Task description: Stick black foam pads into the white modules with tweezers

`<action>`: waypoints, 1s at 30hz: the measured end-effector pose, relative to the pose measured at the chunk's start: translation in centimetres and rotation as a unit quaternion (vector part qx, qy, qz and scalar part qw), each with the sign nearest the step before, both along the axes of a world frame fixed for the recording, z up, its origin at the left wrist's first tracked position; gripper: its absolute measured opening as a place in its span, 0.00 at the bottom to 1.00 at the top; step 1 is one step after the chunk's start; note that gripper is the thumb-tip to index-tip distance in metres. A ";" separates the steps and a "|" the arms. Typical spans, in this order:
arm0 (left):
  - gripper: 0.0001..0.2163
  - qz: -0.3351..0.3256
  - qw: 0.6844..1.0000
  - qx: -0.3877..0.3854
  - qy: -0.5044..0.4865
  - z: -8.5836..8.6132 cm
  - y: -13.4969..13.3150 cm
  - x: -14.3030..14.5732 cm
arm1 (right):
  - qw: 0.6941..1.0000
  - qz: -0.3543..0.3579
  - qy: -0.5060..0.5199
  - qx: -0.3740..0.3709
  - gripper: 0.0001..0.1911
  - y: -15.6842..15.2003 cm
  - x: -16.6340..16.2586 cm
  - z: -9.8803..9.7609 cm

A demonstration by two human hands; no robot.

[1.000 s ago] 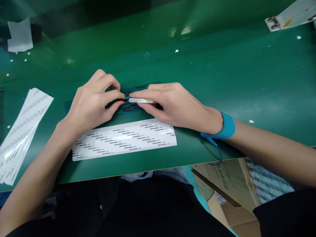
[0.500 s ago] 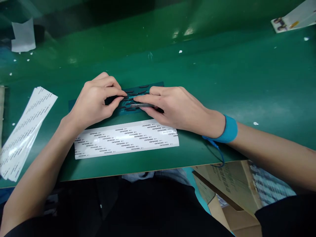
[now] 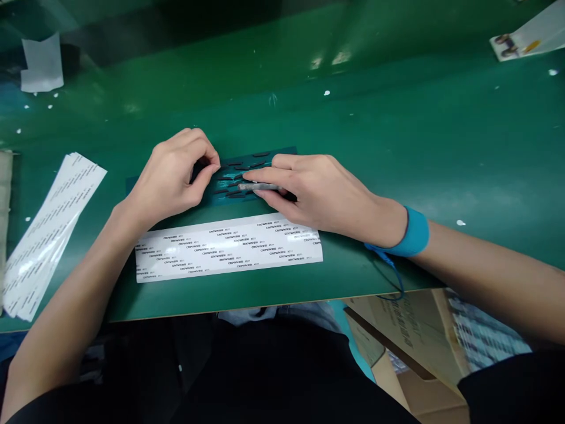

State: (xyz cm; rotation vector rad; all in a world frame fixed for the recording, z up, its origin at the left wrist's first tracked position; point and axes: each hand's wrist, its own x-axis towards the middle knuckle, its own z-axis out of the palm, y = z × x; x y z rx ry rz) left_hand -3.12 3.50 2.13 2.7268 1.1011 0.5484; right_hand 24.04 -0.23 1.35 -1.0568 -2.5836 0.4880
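Two bare hands work over one dark sheet (image 3: 245, 159) in the middle of the green worktop (image 3: 397, 147). The sheet lies flat, and at least six little black strips (image 3: 260, 154) show on it; the hands hide some of it, so I cannot count them all. The left hand (image 3: 217, 167) is over the sheet's left part, with its thumb and first finger pressed together at the tips. I cannot tell if anything tiny is between them. The right hand (image 3: 249, 184) is over the right part. Its fingers pinch one thin metal tool (image 3: 248, 186), and its pointing finger reaches to the strips. One blue band (image 3: 417, 231) goes around the right wrist, with one blue cord (image 3: 392, 266) hanging from it. One long white sheet (image 3: 229, 247) with black print lies on the near side. On the left is one pile of white printed strips (image 3: 48, 241), at least two. One pale scrap (image 3: 43, 62) sits far left, and one white card (image 3: 525, 44) far right.
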 end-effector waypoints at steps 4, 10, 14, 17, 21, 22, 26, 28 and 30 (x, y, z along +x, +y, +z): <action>0.05 -0.015 0.999 0.047 -0.005 -0.5 0.4 -0.3 | 1.000 -0.003 -0.002 0.001 0.21 0.0 -0.1 0.0; 0.12 -0.031 0.993 0.100 0.046 0.2 -0.2 -0.2 | 1.000 0.000 0.001 0.004 0.21 0.0 -0.1 0.0; 0.10 -0.016 0.996 0.086 0.023 0.9 -0.7 -0.1 | 1.000 0.000 0.009 0.005 0.21 0.1 -0.1 -0.1; 0.10 -0.031 0.997 0.075 0.015 1.0 -0.9 0.2 | 1.000 0.002 0.013 0.007 0.21 0.2 -0.1 -0.1; 0.11 -0.014 0.999 0.010 0.027 0.8 -1.0 0.8 | 1.000 0.004 0.009 0.008 0.20 0.1 0.0 -0.1; 0.11 -0.008 1.000 0.005 0.028 0.6 -1.0 0.9 | 1.000 0.004 0.007 0.008 0.20 0.1 0.1 -0.1; 0.08 -0.012 0.999 0.039 0.007 0.0 -0.9 1.1 | 1.000 0.004 0.003 0.021 0.21 0.1 0.2 -0.2; 0.06 -0.001 0.997 0.040 -0.067 0.2 -1.0 1.2 | 1.000 0.008 0.006 0.024 0.21 0.2 0.2 -0.3; 0.07 0.040 0.987 0.011 -0.156 0.6 -1.3 1.5 | 0.999 0.014 0.015 0.026 0.20 0.3 0.1 -0.5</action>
